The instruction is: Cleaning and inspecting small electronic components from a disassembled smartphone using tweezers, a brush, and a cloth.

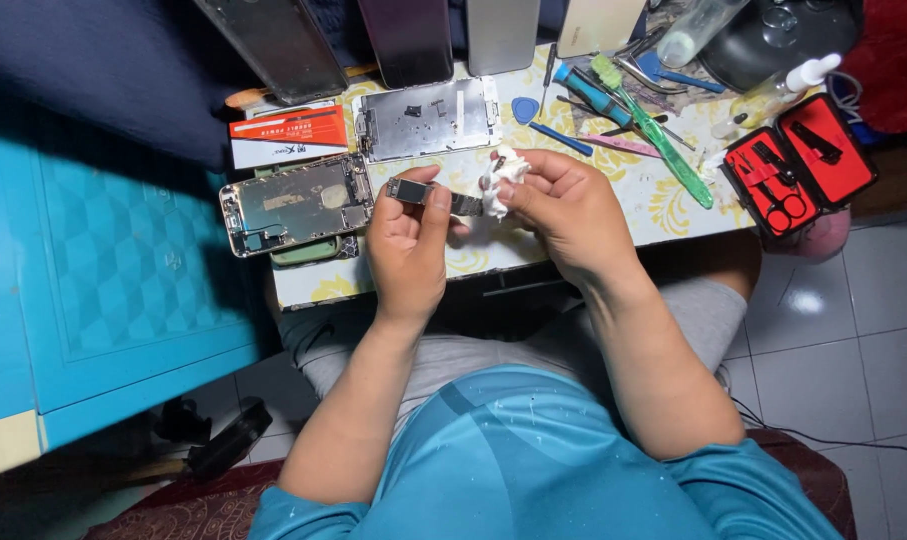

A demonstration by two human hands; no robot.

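Two hands work above the tabletop (673,215), which has a yellow-flowered cover. The left hand (406,245) pinches one small dark circuit board (433,196) between thumb and fingers; the right hand (563,205) is closed on one crumpled white wipe (500,178), pressed to the board's right end. The board is a narrow, flat strip, dark grey with a metal-shielded block at its left end, held level just above the tabletop's near edge. Beside it lie one opened phone shell (295,205) and one bare silver metal plate (428,118). Four phones lean in a row along the far edge, all cut off by the frame. One red tool case (799,163) lies open on the right, near one green toothbrush (653,130) and one blue-handled screwdriver (593,92). The board's fine parts are too small to make out, and the fingers hide its middle.
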